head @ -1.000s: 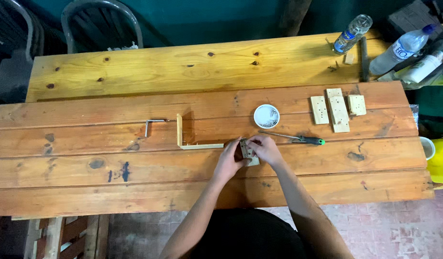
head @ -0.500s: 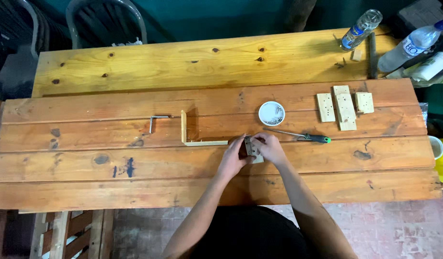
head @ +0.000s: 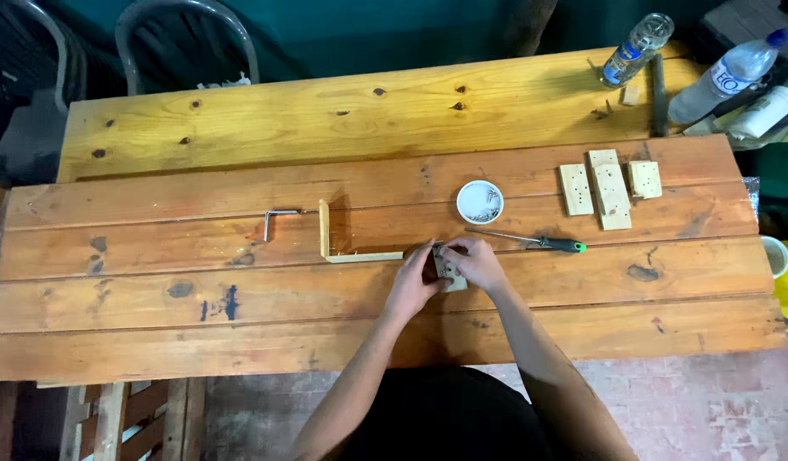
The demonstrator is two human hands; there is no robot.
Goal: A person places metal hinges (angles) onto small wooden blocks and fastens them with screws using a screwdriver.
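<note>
Both forearms extended fwd, converging. Left hand point(head: 414, 286) & right hand point(head: 478, 263) fingers curled, fingertips nearly meeting.

You get even, fairly bright light on the table point(head: 240, 282) around your hands, with only short, soft shadows beside them. Beyond the grip, the far background falls dark. Detail between your fingers is too small to read; edges bow slightly.
</note>
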